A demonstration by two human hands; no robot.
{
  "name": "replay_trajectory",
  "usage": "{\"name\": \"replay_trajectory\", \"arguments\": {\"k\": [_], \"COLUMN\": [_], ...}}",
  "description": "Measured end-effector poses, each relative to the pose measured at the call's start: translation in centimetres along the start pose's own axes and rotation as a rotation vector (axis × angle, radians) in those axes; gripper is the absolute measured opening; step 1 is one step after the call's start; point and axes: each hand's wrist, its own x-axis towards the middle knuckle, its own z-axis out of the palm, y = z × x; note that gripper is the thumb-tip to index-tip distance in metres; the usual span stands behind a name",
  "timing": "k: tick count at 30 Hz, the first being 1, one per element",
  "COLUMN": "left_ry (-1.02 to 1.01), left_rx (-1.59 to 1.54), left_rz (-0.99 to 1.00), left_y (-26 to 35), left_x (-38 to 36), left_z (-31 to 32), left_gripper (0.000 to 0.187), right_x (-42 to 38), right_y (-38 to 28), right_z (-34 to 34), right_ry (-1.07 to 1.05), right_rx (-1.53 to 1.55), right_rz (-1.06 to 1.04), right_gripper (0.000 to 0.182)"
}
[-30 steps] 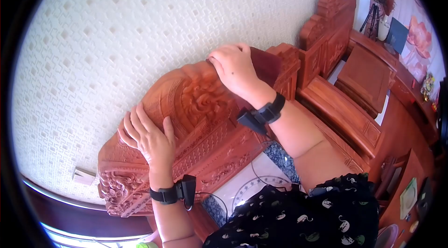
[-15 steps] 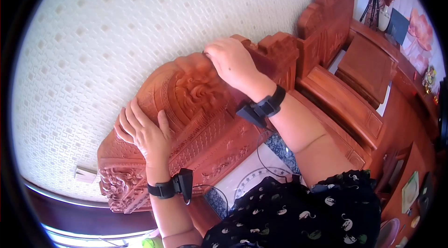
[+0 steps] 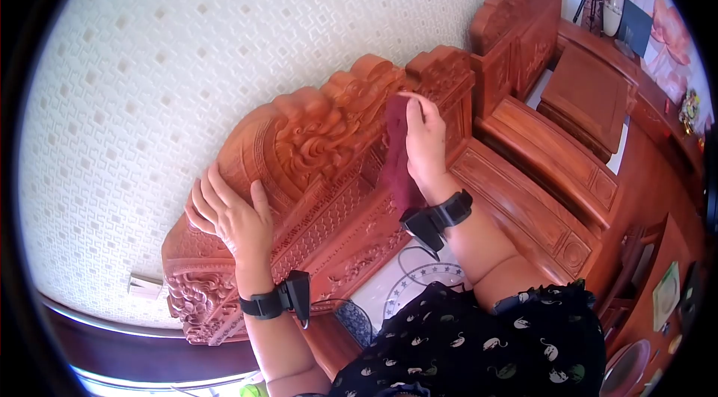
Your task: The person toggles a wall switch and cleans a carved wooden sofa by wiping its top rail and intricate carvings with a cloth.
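Note:
A carved reddish wooden backrest (image 3: 314,146) stands against the patterned wall. My left hand (image 3: 233,216) lies on its upper left part, fingers spread, holding nothing. To the right, my right hand (image 3: 426,135) is closed on a dark red cloth (image 3: 399,150), which hangs down along the carved face beside the fingers. The thumb and fingers pinch the cloth near its top. Both wrists carry black straps with a dark device.
A second carved wooden seat (image 3: 535,165) adjoins on the right, with a brown wooden box-like piece (image 3: 587,94) beyond it. A wall switch (image 3: 145,285) is at lower left. A tripod (image 3: 592,1) stands at upper right.
My right hand has moved right and down from the top edge, and the dark red cloth now hangs in fuller view beside it. My left hand stays at the same spot.

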Motion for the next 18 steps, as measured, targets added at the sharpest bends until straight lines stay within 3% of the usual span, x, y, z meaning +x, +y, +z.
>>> {"name": "replay_trajectory", "arguments": {"k": [1,5,9,13,16,18], "left_ry": [0.002,0.005,0.023,0.014,0.016,0.018], "left_rx": [0.001,0.011,0.005,0.013,0.019,0.03], "left_rz": [-0.001,0.001,0.013,0.005,0.01,0.004], "left_y": [0.0,0.0,0.0,0.1,0.1,0.0], "left_x": [0.0,-0.1,0.0,-0.1,-0.1,-0.1], "left_z": [0.0,0.0,0.0,0.1,0.1,0.3], "left_gripper": [0.063,0.062,0.062,0.062,0.062,0.062], "right_x": [0.4,1.2,0.2,-0.5,-0.9,-1.5], "right_y": [-1.1,-4.1,-1.7,-1.9,-2.9,-2.9], "right_z": [0.5,3.7,5.8,5.3,5.4,6.2], "right_ry": [0.003,0.061,-0.131,-0.255,-0.213,-0.191], "right_rx": [-0.001,-0.155,-0.322,-0.185,-0.15,-0.174], "right_rz": [0.001,-0.455,-0.808,-0.646,-0.487,-0.497], "right_gripper": [0.022,0.011,0.02,0.018,0.02,0.019]}}
